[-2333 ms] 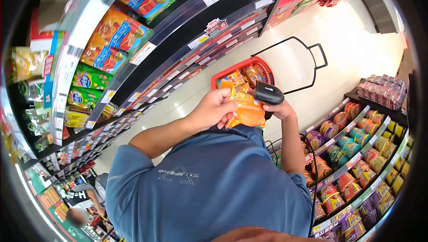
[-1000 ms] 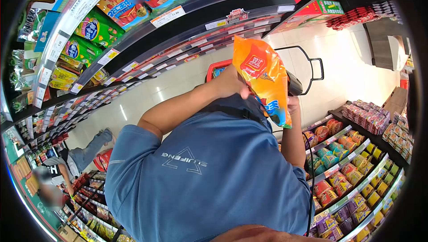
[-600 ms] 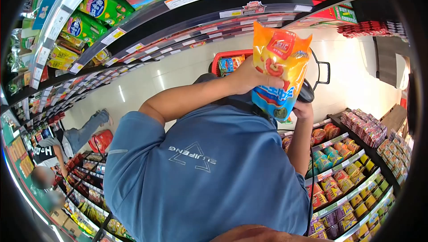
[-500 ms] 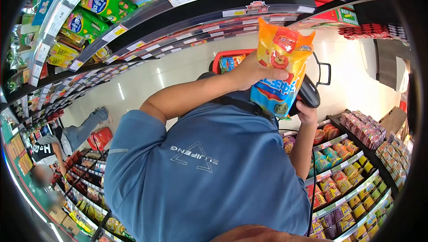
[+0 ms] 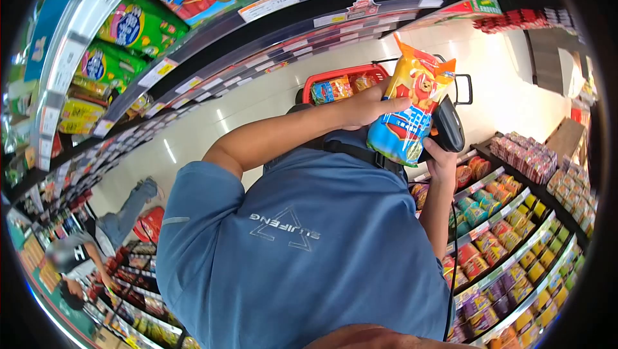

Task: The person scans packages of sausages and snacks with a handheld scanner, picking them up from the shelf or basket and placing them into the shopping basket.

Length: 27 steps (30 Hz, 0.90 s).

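My left hand is closed on the upper left side of an orange and blue snack packet, with its thumb across the front. The packet is upright, with its printed front visible. At its lower right edge, my right hand has its thumb against the packet; its other fingers are partly hidden. A black rounded object sits just above that hand, beside the packet. Beyond my left wrist, a red basket holds colourful packets.
A shelf edge with green packets and price tags spans the upper left. Packed snack shelves are at the right. Two people and a red basket appear at the far left. A black strap crosses my waist.
The packet has tilted and shifted slightly right and down with my left hand. More of the red basket and its contents shows. At the far left, the people have changed posture.
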Each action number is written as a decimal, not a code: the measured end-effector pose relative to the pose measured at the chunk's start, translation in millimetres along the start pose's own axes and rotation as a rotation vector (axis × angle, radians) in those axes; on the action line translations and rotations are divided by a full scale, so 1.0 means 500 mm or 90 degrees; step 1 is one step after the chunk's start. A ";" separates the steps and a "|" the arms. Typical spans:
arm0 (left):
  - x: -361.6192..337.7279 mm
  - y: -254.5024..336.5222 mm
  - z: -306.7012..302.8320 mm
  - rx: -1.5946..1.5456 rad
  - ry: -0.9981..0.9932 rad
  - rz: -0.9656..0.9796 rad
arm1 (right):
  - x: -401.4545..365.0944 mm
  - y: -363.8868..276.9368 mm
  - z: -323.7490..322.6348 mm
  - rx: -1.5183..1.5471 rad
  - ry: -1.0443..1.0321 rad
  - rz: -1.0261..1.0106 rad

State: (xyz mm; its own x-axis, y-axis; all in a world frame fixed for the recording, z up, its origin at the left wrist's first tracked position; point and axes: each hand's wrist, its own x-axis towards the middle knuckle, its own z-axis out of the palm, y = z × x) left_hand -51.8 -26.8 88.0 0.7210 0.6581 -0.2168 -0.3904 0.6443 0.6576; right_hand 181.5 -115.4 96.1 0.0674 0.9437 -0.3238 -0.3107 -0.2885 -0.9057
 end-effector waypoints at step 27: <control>-0.018 0.027 -0.017 -0.017 -0.090 -0.119 | -0.084 0.050 0.101 0.066 0.184 -0.093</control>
State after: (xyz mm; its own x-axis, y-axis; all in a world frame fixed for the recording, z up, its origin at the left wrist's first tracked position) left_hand -68.2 -20.6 92.5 0.8544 0.4664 -0.2291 -0.2557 0.7612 0.5960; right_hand 123.3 -154.1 101.0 0.3791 0.8850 -0.2701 -0.3718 -0.1216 -0.9203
